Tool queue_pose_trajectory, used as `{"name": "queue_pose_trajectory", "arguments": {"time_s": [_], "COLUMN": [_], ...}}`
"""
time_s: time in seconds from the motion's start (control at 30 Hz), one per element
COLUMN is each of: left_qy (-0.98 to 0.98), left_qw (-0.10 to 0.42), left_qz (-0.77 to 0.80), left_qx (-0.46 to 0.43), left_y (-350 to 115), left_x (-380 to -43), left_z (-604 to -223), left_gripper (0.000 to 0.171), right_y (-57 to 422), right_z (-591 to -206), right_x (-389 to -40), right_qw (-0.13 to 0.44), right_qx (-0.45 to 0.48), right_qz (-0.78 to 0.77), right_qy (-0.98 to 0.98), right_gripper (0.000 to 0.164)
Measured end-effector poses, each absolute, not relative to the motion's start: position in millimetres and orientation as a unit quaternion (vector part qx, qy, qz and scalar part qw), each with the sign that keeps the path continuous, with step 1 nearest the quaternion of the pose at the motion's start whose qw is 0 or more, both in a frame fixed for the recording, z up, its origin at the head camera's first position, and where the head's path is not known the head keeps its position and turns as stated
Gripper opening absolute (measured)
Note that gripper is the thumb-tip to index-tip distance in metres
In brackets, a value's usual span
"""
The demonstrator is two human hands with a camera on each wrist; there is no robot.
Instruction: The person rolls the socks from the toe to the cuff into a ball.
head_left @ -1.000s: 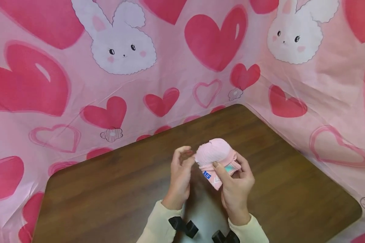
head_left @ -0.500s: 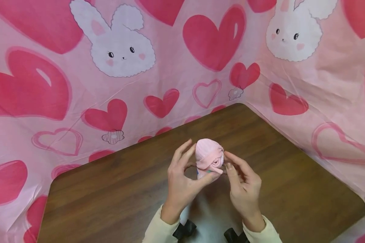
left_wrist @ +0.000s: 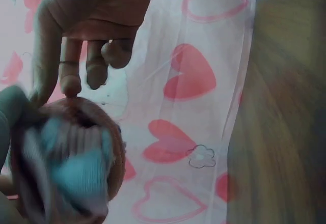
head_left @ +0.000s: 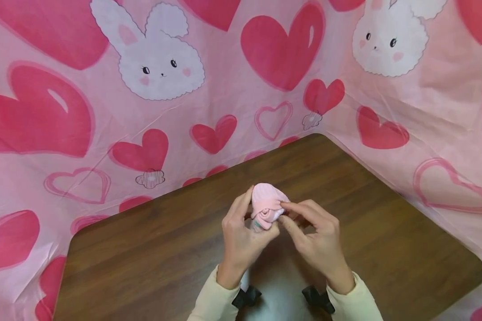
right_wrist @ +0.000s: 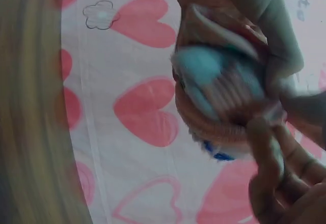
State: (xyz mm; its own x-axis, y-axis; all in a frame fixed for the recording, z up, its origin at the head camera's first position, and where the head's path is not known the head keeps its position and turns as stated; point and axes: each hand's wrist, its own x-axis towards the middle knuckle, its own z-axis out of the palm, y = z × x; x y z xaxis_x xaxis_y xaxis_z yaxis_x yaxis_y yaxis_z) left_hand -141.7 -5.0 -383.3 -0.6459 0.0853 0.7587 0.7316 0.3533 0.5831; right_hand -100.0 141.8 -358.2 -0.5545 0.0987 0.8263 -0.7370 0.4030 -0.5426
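Note:
A rolled-up pink sock [head_left: 267, 194] with ribbed knit is held up over the table in the head view. My left hand [head_left: 243, 232] grips it from the left, thumb below and fingers behind. From the right, my right hand [head_left: 321, 232] pinches the edge of the folded cuff between thumb and index finger. Inside the roll, the left wrist view shows light blue and pink ribbed fabric [left_wrist: 81, 178], blurred. A dark blue mark [right_wrist: 219, 152] shows on the outside in the right wrist view.
A dark brown wooden table [head_left: 152, 249] lies beneath both hands. Around its back and sides hangs a pink cloth [head_left: 221, 98] printed with hearts and rabbits. Black wrist mounts [head_left: 247, 296] sit at the cream sleeves [head_left: 217, 298].
The left hand, fingers bent beside the sock a second ago, now grips it. The sock has turned so its rolled end faces me, and the right hand has shifted from gripping its body to pinching the cuff.

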Motion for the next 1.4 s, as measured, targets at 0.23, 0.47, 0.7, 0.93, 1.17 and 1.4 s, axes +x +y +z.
{"name": "queue_pose_trajectory", "arguments": {"time_s": [0.23,0.47,0.7,0.93,1.17,1.4], "left_qy": [-0.764,-0.778,-0.777,-0.771,-0.764,-0.794], "left_qw": [0.32,0.216,0.215,0.231,0.221,0.261], "left_qz": [-0.519,-0.569,-0.571,-0.569,-0.579,-0.515], "left_qx": [-0.212,-0.155,-0.157,-0.17,-0.182,-0.19], "left_y": [-1.4,-3.4,-3.2,-3.1,-4.0,-6.8], "left_x": [-130.8,-118.4,-116.6,-118.2,-120.4,-134.6], "left_z": [-358.8,-336.0,-336.3,-336.9,-336.1,-363.6], "left_gripper": [0.053,0.052,0.061,0.062,0.056,0.063], "right_y": [147.5,144.4,136.7,136.7,138.3,138.4], "right_z": [-371.7,-383.3,-383.9,-372.8,-359.5,-376.1], "right_x": [-111.2,-121.2,-121.2,-113.7,-107.7,-119.5], "right_qw": [0.469,0.554,0.562,0.52,0.46,0.552], "right_qx": [0.201,0.205,0.227,0.253,0.254,0.248], "right_qz": [0.402,0.371,0.388,0.461,0.514,0.34], "right_qy": [-0.76,-0.717,-0.694,-0.673,-0.678,-0.72], "right_gripper": [0.038,0.011,0.013,0.02,0.026,0.014]}}
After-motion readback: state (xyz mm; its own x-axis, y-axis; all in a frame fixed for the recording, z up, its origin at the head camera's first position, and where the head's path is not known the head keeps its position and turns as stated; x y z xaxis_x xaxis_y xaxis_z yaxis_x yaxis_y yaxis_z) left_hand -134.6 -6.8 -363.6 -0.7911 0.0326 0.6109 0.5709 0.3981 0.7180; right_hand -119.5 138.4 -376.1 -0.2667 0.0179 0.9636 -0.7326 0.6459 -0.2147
